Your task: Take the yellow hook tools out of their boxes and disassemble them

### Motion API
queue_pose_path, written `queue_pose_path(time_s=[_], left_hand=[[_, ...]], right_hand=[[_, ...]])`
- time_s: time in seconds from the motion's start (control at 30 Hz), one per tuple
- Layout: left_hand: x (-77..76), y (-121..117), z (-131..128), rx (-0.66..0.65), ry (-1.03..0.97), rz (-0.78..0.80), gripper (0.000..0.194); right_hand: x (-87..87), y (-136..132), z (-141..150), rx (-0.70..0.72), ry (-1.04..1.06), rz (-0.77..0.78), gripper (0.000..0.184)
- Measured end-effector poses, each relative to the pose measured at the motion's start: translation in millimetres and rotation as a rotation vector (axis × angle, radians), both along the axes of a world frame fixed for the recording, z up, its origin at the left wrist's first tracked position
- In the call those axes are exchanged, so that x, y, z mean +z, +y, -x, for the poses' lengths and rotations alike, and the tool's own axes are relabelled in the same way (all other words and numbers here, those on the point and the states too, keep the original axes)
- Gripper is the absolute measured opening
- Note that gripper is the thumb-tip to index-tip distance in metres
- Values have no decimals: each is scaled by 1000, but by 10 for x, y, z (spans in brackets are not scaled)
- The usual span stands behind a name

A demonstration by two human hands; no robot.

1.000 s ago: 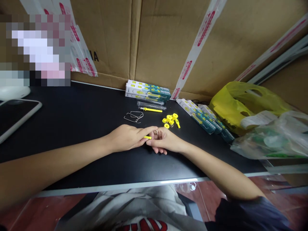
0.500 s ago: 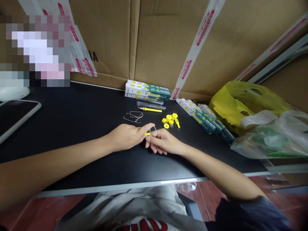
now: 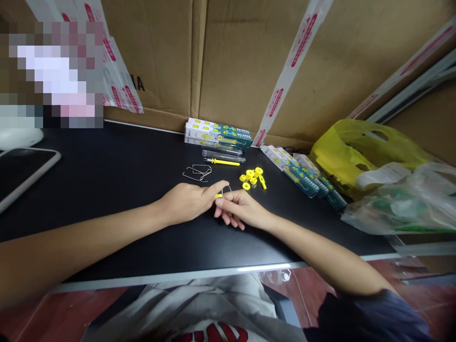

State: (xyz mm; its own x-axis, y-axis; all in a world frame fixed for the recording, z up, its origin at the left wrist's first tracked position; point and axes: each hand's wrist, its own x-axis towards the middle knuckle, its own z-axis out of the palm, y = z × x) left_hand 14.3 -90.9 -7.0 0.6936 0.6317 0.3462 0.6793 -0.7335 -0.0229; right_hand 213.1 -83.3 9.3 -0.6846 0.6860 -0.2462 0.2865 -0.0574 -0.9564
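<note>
My left hand (image 3: 188, 202) and my right hand (image 3: 242, 208) meet fingertip to fingertip over the middle of the black table (image 3: 117, 171). The left fingers pinch a small yellow rod (image 3: 218, 195). The right fingers pinch a thin metal wire hook (image 3: 225, 191) that rises beside the rod's end. Just beyond the hands lie a pile of small yellow rings (image 3: 252, 177), loose wire hooks (image 3: 197, 173) and a clear tube with a yellow rod inside (image 3: 223, 158).
Stacked green-and-white boxes (image 3: 217, 132) lie by the cardboard wall, more boxes (image 3: 302, 175) fan out at right. A yellow bag (image 3: 359, 152) and clear plastic bags (image 3: 399, 204) fill the right side. A phone (image 3: 21, 173) lies at far left.
The yellow rod and wire hook have risen slightly from the table between the fingertips. My right fingers shifted a little up and left; the arms stayed put.
</note>
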Motion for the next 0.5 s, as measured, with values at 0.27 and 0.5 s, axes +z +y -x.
queue_pose_path(time_s=[0.27, 0.5], left_hand=[[-1, -11, 4, -27, -6, 33, 44], [12, -27, 0, 8, 9, 32, 45]], right_hand=[[5, -55, 23, -52, -46, -75, 45], [5, -63, 19, -54, -54, -108, 43]])
